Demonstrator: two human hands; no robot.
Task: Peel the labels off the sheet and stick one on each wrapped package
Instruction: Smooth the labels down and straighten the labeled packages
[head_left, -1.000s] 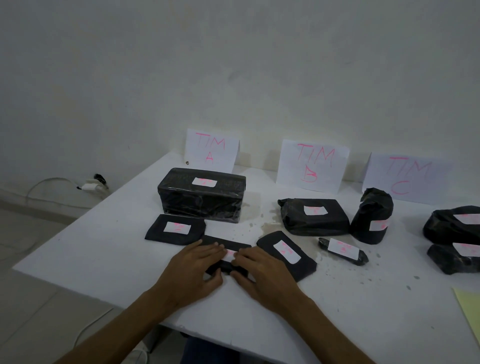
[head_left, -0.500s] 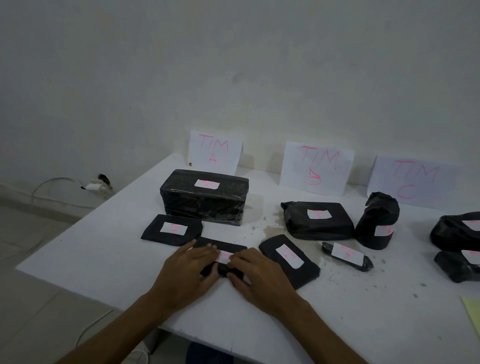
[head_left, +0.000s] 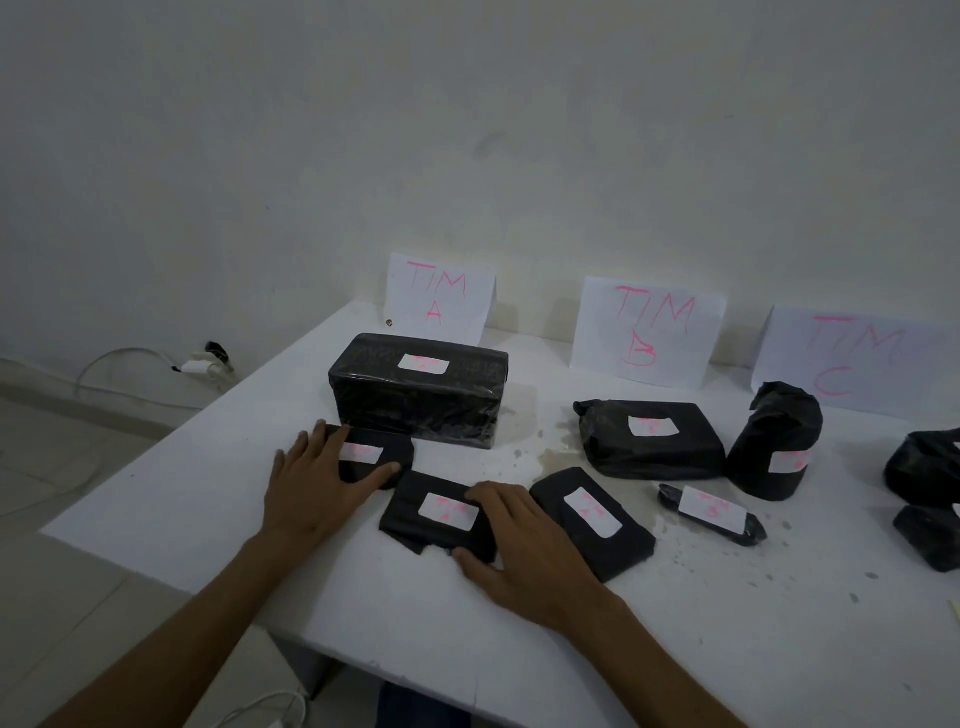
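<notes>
Head view: the left hand (head_left: 317, 493) lies flat, fingers straight, on a small labelled package (head_left: 387, 454) in front of the big box (head_left: 418, 387). The right hand (head_left: 524, 545) grasps the near flat package (head_left: 410, 525) by its right end, thumb at the near edge, fingers on top beside its label (head_left: 448, 511). All sit on the white bench (head_left: 208, 483), other labelled packages to the right.

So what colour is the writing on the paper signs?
Pink, on the white paper signs; seen in the head view.
</notes>
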